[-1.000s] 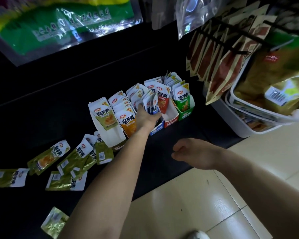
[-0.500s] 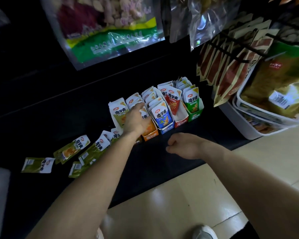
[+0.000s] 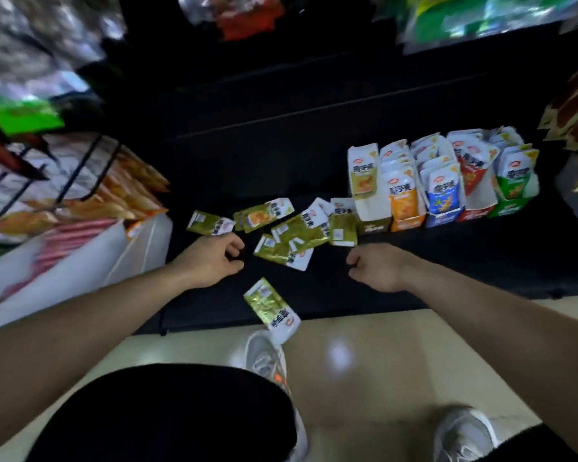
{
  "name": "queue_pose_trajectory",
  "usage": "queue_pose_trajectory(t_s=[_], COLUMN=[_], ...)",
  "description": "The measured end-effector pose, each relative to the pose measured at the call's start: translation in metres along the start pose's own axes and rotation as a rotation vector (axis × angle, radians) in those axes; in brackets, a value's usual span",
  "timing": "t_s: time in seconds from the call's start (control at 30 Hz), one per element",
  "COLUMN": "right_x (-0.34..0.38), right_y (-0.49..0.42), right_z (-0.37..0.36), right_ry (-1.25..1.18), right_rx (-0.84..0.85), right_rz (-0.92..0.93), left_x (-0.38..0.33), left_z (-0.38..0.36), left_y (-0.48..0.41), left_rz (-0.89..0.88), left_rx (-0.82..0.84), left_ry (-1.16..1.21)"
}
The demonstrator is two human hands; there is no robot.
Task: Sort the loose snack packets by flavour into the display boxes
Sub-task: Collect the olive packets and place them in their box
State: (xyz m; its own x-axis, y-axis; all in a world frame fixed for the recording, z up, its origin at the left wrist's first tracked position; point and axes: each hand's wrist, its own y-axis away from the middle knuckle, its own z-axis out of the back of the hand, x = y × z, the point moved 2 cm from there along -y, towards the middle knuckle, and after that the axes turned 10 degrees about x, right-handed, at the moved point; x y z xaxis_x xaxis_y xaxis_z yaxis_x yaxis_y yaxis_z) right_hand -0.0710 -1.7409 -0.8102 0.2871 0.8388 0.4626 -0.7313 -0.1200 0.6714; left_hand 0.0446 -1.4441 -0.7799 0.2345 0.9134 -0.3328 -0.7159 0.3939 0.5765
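The loose green packets [image 3: 294, 228] lie scattered on the dark shelf [image 3: 447, 261], just left of the display boxes [image 3: 441, 215]. The left hand [image 3: 211, 261] is beside them, fingers half curled, holding nothing. The right hand [image 3: 377, 266] makes a loose fist, also empty. One packet [image 3: 269, 306] hangs over the shelf edge

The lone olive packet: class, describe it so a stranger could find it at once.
Start at the black shelf with display boxes at its right. Left of the boxes lies a pile of olive packets. The lone packet lies apart from it, nearer the viewer, its white end overhanging the shelf's front edge.
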Motion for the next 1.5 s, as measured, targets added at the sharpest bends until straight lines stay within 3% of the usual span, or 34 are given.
queue_pose_trajectory(t_s=[0.23,0.47,0.6,0.73,0.83,0.9,1.0,1.13,1.17,1.3,1.4,1.5], right_x=[0.066,0.080,0.071,0.058,0.045,0.035,0.024,-0.001,-0.008,-0.020,-0.011,-0.009], right_y=[-0.093,-0.140,-0.152,-0.146,-0.147,-0.153,-0.164,-0.176,-0.177,-0.181,-0.190,-0.196], right_z=[-0.120,-0.178,-0.181,-0.155,-0.126,-0.107,-0.080,-0.090,-0.099,-0.116,-0.109,-0.083], right_ry=[0.118,0.149,0.151,-0.059,-0.129,-0.011,0.246,0.375,0.359,0.149,0.045,-0.042], right_rx=[0.101,-0.258,-0.277,-0.248,-0.458,-0.645,-0.704,-0.318,-0.288,-0.435,-0.483,-0.600], right_rz=[0.051,-0.094,-0.034,0.091,0.200,0.266,0.326,0.295,0.296,0.390,0.461,0.396], left_x=[0.080,0.091,0.085,0.066,0.046,0.039,0.037,0.046,0.049,0.048,0.035,0.027], left_z=[-0.055,-0.098,-0.113,-0.114,-0.102,-0.094,-0.096,-0.124,-0.133,-0.145,-0.141,-0.141], left_y=[-0.003,-0.044,-0.070,-0.095,-0.110,-0.123,-0.142,-0.151,-0.151,-0.146,-0.146,-0.146], left_rz=[0.081,0.121,0.082,-0.062,-0.146,-0.152,-0.166,-0.148,-0.133,-0.055,0.013,-0.009], left_rx=[-0.014,-0.004,-0.021,-0.005,-0.021,-0.050,-0.154,-0.267,-0.262,-0.242,-0.168,-0.152], left_ry=[0.179,0.326,0.389,0.505,0.709,0.778,0.700,0.408,0.349,0.302,0.100,0.052])
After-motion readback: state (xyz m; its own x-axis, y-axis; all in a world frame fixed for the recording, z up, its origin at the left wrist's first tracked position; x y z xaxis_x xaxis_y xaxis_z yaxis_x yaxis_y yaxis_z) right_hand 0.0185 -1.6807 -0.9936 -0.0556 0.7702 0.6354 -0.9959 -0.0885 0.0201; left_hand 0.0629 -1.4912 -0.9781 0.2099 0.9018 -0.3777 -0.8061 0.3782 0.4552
